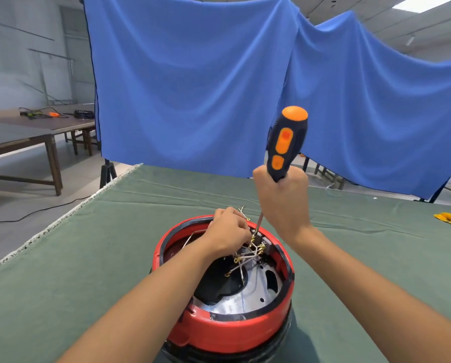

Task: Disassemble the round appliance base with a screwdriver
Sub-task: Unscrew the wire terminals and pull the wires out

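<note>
The round appliance base [220,328] stands upside down on the green table cover, red shell with a black rim, its inside open and showing a silver metal plate and white wires with gold terminals [245,258]. My right hand [283,203] grips the lower end of a black and orange screwdriver [285,142], held nearly upright. Its thin shaft points down to the far inner rim of the base. My left hand [228,230] reaches into the base beside the tip, fingers curled and pinching the wires there.
A yellow-orange object [446,219] lies on the green table cover [88,258] at the far right. A blue cloth backdrop [193,87] hangs behind the table. Wooden tables [36,134] with tools stand at the far left, and a black cable runs across the floor.
</note>
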Tool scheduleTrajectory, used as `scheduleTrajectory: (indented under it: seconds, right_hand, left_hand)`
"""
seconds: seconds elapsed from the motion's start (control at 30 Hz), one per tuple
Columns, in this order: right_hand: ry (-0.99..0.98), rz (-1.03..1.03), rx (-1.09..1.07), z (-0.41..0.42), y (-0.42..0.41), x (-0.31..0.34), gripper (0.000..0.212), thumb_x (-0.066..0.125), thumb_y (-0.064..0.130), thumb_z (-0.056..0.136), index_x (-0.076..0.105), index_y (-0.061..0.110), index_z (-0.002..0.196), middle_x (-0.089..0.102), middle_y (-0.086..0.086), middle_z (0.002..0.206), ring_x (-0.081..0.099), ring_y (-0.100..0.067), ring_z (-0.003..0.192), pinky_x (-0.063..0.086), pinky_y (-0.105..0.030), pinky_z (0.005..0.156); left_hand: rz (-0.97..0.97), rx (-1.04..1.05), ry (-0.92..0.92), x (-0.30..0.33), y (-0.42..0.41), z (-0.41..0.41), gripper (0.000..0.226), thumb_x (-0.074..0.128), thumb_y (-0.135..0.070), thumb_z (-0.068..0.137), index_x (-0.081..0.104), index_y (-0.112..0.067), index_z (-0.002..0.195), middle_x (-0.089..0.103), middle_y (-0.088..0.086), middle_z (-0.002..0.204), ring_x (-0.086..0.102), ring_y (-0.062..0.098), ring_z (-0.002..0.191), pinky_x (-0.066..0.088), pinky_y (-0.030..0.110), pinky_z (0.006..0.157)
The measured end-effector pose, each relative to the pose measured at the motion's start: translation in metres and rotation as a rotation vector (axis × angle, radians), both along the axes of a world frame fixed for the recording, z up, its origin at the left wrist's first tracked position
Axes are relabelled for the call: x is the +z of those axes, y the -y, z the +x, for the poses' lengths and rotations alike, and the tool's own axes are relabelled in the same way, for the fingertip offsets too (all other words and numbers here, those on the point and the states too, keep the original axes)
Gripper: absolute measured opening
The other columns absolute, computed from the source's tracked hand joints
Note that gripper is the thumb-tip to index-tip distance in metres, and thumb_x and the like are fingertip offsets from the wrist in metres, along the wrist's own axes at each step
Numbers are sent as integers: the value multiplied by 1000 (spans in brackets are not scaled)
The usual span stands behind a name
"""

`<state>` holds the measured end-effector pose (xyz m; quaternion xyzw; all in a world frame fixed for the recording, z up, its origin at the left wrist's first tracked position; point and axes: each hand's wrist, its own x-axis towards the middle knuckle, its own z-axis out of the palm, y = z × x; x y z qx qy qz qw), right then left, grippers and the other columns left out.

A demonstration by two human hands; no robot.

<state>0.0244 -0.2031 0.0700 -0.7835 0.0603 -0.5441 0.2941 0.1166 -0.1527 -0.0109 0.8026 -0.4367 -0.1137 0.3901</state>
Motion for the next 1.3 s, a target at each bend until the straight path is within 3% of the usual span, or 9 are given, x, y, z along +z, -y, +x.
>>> scheduleTrajectory:
  seconds: [0.13,0.27,0.4,0.57,0.7,0.87,1.0,1.13,1.3]
  right_hand:
    - [5,272,-23,9,22,15,31,48,24,70,27,20,48,29,-1,46,27,-18,49,23,-34,45]
    - [10,575,-80,15,57,19,33,49,20,80,28,19,54,27,9,38,26,-12,36,20,-18,40]
    - [43,725,-85,24,78,17,27,48,18,81,31,19,60,28,11,37,29,-9,32,20,-12,37]
    - [37,968,-121,20,97,5,18,47,19,83,40,19,66,36,10,40,33,-7,34,19,-12,38]
    - [88,949,-26,11,92,5,24,45,17,81,34,22,60,29,12,39,28,-7,35,17,-13,39]
    - [88,636,84,4,61,11,32,47,20,72,26,23,49,23,9,42,25,-12,40,18,-14,40]
    - [68,546,123,1,54,11,30,47,21,72,24,22,53,21,7,45,23,-14,44,18,-15,41]
    - [91,630,82,1,61,11,32,47,18,75,25,22,51,22,9,42,25,-12,40,18,-14,39]
    - [163,974,-18,3,88,2,28,47,17,83,32,22,59,28,12,37,26,-7,32,16,-12,39]
  left_hand:
    - [-6,-6,-18,1,-1,-2,16,58,-10,82,66,-14,69,43,-5,106,29,15,119,29,23,92]
    - [2,-11,-28,3,-2,-1,17,57,-10,81,66,-13,68,43,-6,104,29,15,119,27,25,95]
    - [7,-20,-40,4,-3,-1,26,59,-10,81,58,-20,57,44,-5,104,28,14,118,26,25,93]
    - [3,-33,-49,4,-6,-1,27,57,-9,82,58,-20,57,45,-4,110,26,10,111,23,25,91]
    - [-15,-42,-50,4,-7,-2,25,57,-8,82,60,-18,59,46,-4,111,27,9,111,22,24,91]
    - [-31,-41,-31,4,-9,-2,26,56,-7,81,61,-17,57,47,-7,107,28,7,108,23,24,89]
    - [-43,-35,-29,3,-9,-3,26,57,-8,80,60,-19,57,47,-9,105,29,7,109,24,24,89]
    - [-50,-23,16,2,-8,-3,19,62,-15,80,64,-17,61,49,-8,106,30,6,109,25,24,88]
    - [-39,-23,57,1,-7,-3,16,64,-16,79,62,-19,63,49,-8,107,30,7,109,26,24,88]
